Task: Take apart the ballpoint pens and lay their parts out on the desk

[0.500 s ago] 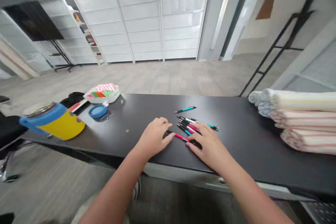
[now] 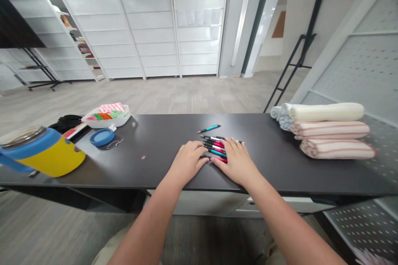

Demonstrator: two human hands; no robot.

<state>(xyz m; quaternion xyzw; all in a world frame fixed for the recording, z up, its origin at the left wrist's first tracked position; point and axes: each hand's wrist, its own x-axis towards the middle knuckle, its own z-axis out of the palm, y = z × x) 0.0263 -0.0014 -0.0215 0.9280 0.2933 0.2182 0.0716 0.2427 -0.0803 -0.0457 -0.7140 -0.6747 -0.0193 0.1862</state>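
Several pens in black with pink, white and teal parts lie side by side on the dark tabletop. My left hand rests at their left ends, fingers stretched and thumb near the closest one, a red and black pen. Over the right ends lies my right hand, its fingers spread and covering part of the pens. Both hands touch the row from either side without gripping it. A teal and black pen lies by itself just beyond the group.
Rolled striped towels are stacked at the table's right. Toward the left are a yellow and blue jug, a blue lid and a white tray with colourful items. White shelving stands across the room.
The pens have come closer into a near-parallel row. The closest red pen, slanted before, now lies nearer the others. My hands have drawn together, and the head view has turned right.
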